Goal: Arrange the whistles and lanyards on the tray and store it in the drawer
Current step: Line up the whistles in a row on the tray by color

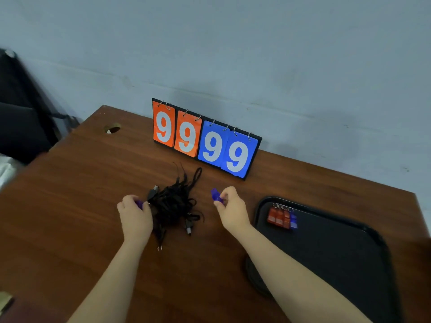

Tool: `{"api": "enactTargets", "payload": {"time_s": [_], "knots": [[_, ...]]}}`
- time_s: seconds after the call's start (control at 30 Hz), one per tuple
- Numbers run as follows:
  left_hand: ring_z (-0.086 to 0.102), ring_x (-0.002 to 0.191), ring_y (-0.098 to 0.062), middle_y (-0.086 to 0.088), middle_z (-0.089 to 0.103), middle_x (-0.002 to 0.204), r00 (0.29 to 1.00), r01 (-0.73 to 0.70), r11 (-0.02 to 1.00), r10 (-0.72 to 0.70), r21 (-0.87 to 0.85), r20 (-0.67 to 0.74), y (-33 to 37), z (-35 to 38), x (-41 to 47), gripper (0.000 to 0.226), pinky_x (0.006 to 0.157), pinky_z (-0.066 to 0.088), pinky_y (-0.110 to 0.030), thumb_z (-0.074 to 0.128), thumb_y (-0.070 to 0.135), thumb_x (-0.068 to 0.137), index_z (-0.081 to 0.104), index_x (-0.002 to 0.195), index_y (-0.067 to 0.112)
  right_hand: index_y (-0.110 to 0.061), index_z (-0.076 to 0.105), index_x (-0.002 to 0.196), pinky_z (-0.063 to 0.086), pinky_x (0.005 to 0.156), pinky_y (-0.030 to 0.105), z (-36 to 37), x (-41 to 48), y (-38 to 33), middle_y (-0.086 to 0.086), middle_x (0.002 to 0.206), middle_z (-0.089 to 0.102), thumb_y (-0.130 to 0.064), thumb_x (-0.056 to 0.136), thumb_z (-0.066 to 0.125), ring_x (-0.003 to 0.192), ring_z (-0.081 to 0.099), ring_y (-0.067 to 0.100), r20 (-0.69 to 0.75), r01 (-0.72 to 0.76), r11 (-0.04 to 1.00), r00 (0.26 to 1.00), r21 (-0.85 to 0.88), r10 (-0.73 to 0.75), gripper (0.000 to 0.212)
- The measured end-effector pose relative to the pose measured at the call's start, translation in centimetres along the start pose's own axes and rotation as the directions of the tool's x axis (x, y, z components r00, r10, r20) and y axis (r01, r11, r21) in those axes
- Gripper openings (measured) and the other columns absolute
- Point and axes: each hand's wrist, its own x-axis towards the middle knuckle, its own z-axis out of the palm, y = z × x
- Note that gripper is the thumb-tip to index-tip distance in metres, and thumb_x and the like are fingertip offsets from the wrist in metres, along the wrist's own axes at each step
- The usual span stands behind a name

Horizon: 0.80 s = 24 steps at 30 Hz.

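Note:
A tangled heap of black lanyards [173, 201] lies on the wooden table [70, 194] between my hands. My left hand [135, 216] is closed around a purple whistle [139, 203] at the heap's left edge. My right hand [229, 209] pinches a blue whistle [215, 194] just above the table, right of the heap. A black tray [338, 255] sits at the right. In its far left corner stands a row of red whistles [278, 216] with a blue whistle [293, 220] at the right end, key rings pointing away from me.
A flip scoreboard [205, 138] showing 9 9 9 9 in orange and blue stands at the table's back edge against the wall. A cable hole [112, 128] is in the far left corner. A dark chair [21, 117] stands left of the table.

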Motion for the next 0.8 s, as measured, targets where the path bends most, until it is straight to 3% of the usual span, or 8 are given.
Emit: {"api": "enactTargets", "payload": {"time_s": [0.1,0.17,0.23,0.3,0.43,0.57,0.67,0.8], "knots": [[0.057,0.107,-0.024,-0.006,0.052,0.127,1.000,-0.020,0.971,0.021,-0.239,0.002,2.1,-0.5,-1.7,0.042,0.093,0.052,-0.043,0.051,0.007,0.096,0.041,0.136,0.014,-0.026,0.050,0.111,0.053,0.069,0.021,-2.2,-1.9,0.3,-0.007,0.110,0.058,-0.016,0.094,0.062,0.082,0.068,0.011,0.080,-0.074,0.957,0.995,0.280,0.054,0.023],[0.059,0.105,-0.030,-0.003,0.058,0.117,0.997,0.012,0.940,0.016,-0.341,0.077,4.1,-0.5,-3.3,0.033,0.090,0.051,-0.046,0.040,0.007,0.097,0.050,0.126,0.020,-0.028,0.057,0.109,0.054,0.072,0.022,-3.7,-3.3,0.6,-0.005,0.113,0.060,-0.013,0.093,0.062,0.088,0.067,0.012,0.114,-0.077,0.927,0.993,0.366,0.037,0.022],[0.059,0.092,-0.025,-0.003,0.059,0.096,0.974,0.003,0.928,0.081,-0.372,0.210,6.7,0.0,-5.8,0.030,0.077,0.047,-0.039,0.035,0.007,0.097,0.061,0.103,0.019,-0.031,0.062,0.108,0.054,0.076,0.022,-5.3,-4.7,0.8,-0.007,0.114,0.062,-0.012,0.092,0.063,0.097,0.064,0.011,0.123,-0.048,0.915,0.992,0.401,-0.002,0.025],[0.055,0.080,-0.013,0.002,0.058,0.088,0.892,-0.092,0.931,0.235,-0.353,0.387,9.3,0.7,-8.9,0.025,0.073,0.043,-0.032,0.038,0.018,0.100,0.062,0.096,0.021,-0.035,0.066,0.104,0.053,0.077,0.022,-7.1,-6.1,1.0,-0.011,0.114,0.063,-0.012,0.091,0.064,0.103,0.062,0.009,0.150,-0.009,0.908,0.987,0.420,-0.060,0.027],[0.054,0.094,-0.005,0.013,0.059,0.098,0.632,-0.467,0.868,0.461,-0.169,0.622,12.3,2.6,-13.3,0.021,0.080,0.040,-0.020,0.048,0.034,0.098,0.063,0.111,0.027,-0.029,0.070,0.106,0.057,0.082,0.028,-10.7,-8.4,1.7,-0.006,0.110,0.069,-0.013,0.090,0.066,0.099,0.066,0.011,0.178,0.000,0.898,0.980,0.441,-0.088,0.023],[0.051,0.061,-0.008,0.003,0.061,0.071,0.619,-0.255,0.910,0.413,-0.327,0.668,14.4,3.2,-17.0,0.020,0.054,0.038,-0.016,0.050,0.031,0.098,0.068,0.093,0.022,-0.016,0.063,0.113,0.058,0.081,0.029,-14.0,-10.2,3.4,0.008,0.109,0.070,-0.014,0.083,0.075,0.094,0.071,0.018,0.069,-0.068,0.808,0.997,0.585,0.033,0.031],[0.048,0.057,-0.011,-0.003,0.059,0.069,0.596,-0.106,0.917,0.367,-0.384,0.714,16.0,4.0,-20.2,0.022,0.055,0.037,-0.023,0.051,0.031,0.098,0.068,0.094,0.018,-0.011,0.067,0.108,0.055,0.081,0.029,-15.7,-11.9,4.6,0.008,0.097,0.073,-0.020,0.088,0.070,0.088,0.071,0.019,-0.021,-0.060,0.701,0.994,0.711,0.107,0.022],[0.046,0.053,-0.008,0.002,0.060,0.069,0.527,-0.081,0.923,0.361,-0.377,0.769,17.9,4.8,-23.7,0.015,0.050,0.035,-0.021,0.055,0.027,0.096,0.066,0.100,0.019,-0.017,0.069,0.108,0.056,0.085,0.032,-17.5,-13.7,6.1,0.007,0.097,0.074,-0.025,0.092,0.065,0.091,0.070,0.020,-0.132,-0.032,0.661,0.972,0.750,0.196,0.019]]}}
